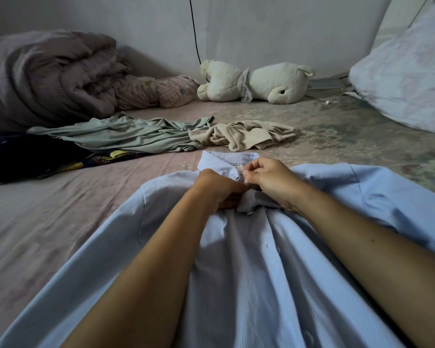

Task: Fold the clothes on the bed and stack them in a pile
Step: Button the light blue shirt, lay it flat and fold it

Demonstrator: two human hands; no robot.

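Left fingers (pixel 232 190): curled, pinching the shirt front just below the collar; the tips are partly hidden in the cloth.
Right fingers (pixel 249 172): curled, thumb against forefinger, pinching the cloth at the collar opening, next to the label.
Left hand (pixel 217 188): knuckles up, resting on the shirt, nearly touching the right hand.
Right hand (pixel 269 179): just right of the left hand, wrist lying on the shirt.
Shirt (pixel 249 259): pale blue, ribbed, spread front up on the bed under both forearms; collar away from the camera, sleeves out to either side, buttons down the middle.
Collar (pixel 226 160): partly open, white label showing inside.
Beige garment (pixel 246 134): crumpled, unfolded, just beyond the collar.
Green garment (pixel 126 134): loose and rumpled, left of the beige one, its edge touching it.
Dark garment (pixel 30 156): black with yellow print, at the left, partly under the green one.
Bed (pixel 48 209): pinkish sheet on the left, a patterned grey-green cover on the right.
Plush toy (pixel 256 82): white, on its side by the wall, well beyond the clothes.
Quilt (pixel 43 74): rolled up in the far left corner.
Pillow (pixel 407 71): pale, propped at the far right.
Cable (pixel 195 33): black, hanging down the wall behind the toy.
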